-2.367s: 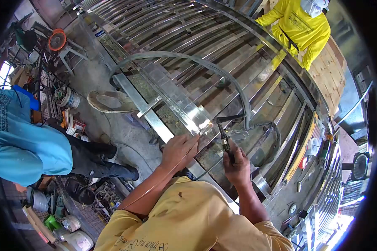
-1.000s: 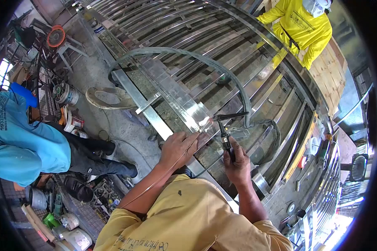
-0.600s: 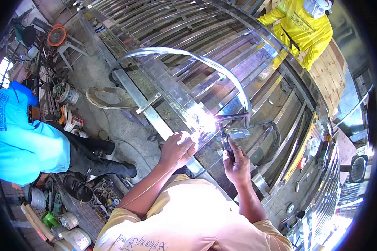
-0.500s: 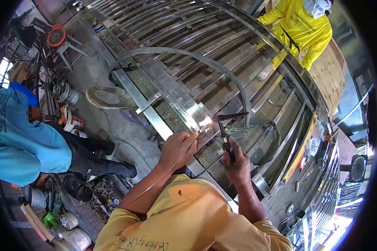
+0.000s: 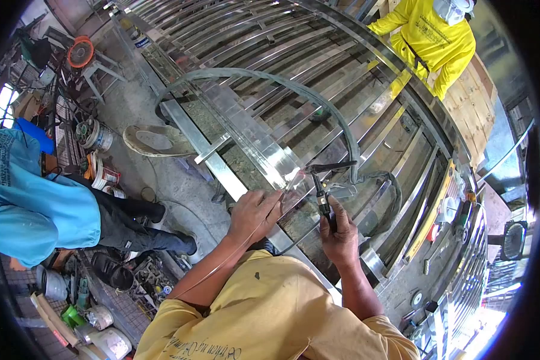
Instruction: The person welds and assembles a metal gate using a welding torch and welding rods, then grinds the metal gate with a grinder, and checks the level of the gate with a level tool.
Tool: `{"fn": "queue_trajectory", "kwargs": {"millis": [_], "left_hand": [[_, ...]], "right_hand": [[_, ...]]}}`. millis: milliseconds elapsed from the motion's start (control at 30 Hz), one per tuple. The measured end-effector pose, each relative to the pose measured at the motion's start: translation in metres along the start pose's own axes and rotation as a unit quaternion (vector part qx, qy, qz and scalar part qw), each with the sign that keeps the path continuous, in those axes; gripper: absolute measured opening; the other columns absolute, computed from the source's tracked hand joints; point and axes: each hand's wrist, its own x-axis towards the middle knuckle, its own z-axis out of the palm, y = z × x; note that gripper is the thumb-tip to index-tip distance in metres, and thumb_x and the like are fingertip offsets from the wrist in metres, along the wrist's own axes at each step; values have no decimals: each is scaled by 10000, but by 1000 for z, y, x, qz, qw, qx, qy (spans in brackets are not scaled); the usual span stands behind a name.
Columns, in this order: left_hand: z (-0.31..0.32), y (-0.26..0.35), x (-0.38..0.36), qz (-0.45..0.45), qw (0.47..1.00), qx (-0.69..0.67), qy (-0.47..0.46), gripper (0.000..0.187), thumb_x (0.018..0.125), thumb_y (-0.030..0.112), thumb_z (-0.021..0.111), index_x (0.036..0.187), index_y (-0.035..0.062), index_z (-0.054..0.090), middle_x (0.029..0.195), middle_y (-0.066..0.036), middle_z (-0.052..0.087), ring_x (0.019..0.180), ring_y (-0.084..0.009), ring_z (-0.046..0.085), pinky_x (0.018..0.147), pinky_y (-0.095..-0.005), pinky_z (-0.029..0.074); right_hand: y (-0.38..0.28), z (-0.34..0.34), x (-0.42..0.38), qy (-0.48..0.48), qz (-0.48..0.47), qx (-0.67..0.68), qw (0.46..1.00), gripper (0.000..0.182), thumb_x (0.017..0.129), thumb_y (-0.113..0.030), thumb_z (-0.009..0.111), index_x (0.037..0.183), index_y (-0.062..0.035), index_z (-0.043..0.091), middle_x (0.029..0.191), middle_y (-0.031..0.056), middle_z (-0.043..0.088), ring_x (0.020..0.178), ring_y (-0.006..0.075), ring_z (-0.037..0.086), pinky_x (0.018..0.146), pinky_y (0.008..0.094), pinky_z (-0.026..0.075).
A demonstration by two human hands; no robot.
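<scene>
My right hand (image 5: 340, 231) grips a black welding torch (image 5: 323, 201), its head and long back cap close over the metal joint. My left hand (image 5: 255, 216) is closed on a thin filler rod (image 5: 222, 264), whose tail runs back along my forearm; that hand rests by the edge of a shiny steel tube (image 5: 270, 159). No bright arc shows at the joint. The tube belongs to a large barred metal frame (image 5: 306, 45) spread out before me. A thick grey sheathed cable (image 5: 264, 75) loops over the bars towards the torch side.
A person in a yellow top (image 5: 432, 36) stands across the frame. Another, in a blue top (image 5: 36, 198), is at my left near shelves and buckets (image 5: 102, 141). An orange round-topped stool (image 5: 81, 53) stands far left. A yellow spirit level (image 5: 429, 210) lies at right.
The bright arc at the torch tip has gone out, and the glow on my shirt has faded. Both hands stay nearly in place.
</scene>
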Motion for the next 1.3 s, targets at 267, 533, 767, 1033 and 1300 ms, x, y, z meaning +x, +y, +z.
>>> {"fn": "queue_trajectory", "kwargs": {"millis": [267,533,767,1033,1300], "left_hand": [[-3,2,3,-5,1000,-7,-6,320,902,209,687,1193,81,720,930,-119,630,852,-319,618,742,-433,516],[-1,0,3,-15,1000,2,-26,317,903,228,687,1181,80,723,865,-120,581,818,-320,598,714,-441,502],[3,-3,2,1,1000,-18,1,302,881,218,700,1147,81,737,854,-117,573,798,-321,595,690,-446,501],[2,-1,0,-22,999,-36,30,218,873,194,695,1063,108,762,894,-121,665,797,-327,652,692,-443,532],[3,-5,-2,-5,997,-64,45,205,855,165,689,1031,88,762,908,-128,677,791,-329,652,692,-437,532]], "right_hand": [[7,0,2,10,24,20,999,512,948,-67,692,1439,-102,554,1010,188,669,830,273,691,756,363,554],[0,-2,3,11,-5,10,1000,512,946,-51,686,1438,-97,552,906,144,626,711,217,617,689,340,535],[6,-2,4,16,-7,20,1000,544,931,-36,701,1448,-99,543,878,106,605,696,168,577,667,319,510],[7,-7,-2,20,-10,33,999,525,940,-59,702,1437,-111,541,842,84,593,679,158,536,650,312,492],[2,-11,-9,4,28,30,999,531,942,-80,710,1442,-140,543,822,91,603,673,161,556,657,320,503]]}}
